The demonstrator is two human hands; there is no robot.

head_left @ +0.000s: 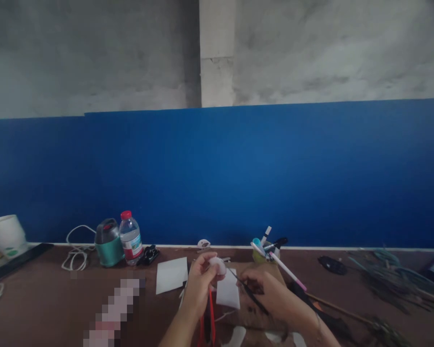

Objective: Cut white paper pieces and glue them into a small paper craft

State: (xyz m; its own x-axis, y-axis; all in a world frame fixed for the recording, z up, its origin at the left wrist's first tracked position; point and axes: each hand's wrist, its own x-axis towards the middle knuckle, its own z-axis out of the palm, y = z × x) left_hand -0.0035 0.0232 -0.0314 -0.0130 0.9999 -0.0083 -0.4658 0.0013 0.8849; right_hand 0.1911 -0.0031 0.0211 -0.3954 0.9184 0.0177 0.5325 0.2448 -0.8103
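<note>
My left hand (202,277) pinches a small white rounded piece (219,265) between thumb and fingers; its exact kind I cannot make out. My right hand (262,284) is closed around a slim dark pointed tool (253,297), whose thin tip points toward the white piece. Whether it is tweezers or a knife does not show. Below the hands lies a white paper sheet (227,291) on a brown board (278,274). A tool with red handles (212,318) lies beside my left wrist. White scraps (237,336) are near the front edge.
A cup of markers (261,255) stands behind my right hand. To the left are a white card (171,275), a water bottle (130,239), a teal container (109,250) and a white cable (75,258). Dried stems (394,274) spread at right. A blue panel (217,178) borders the table.
</note>
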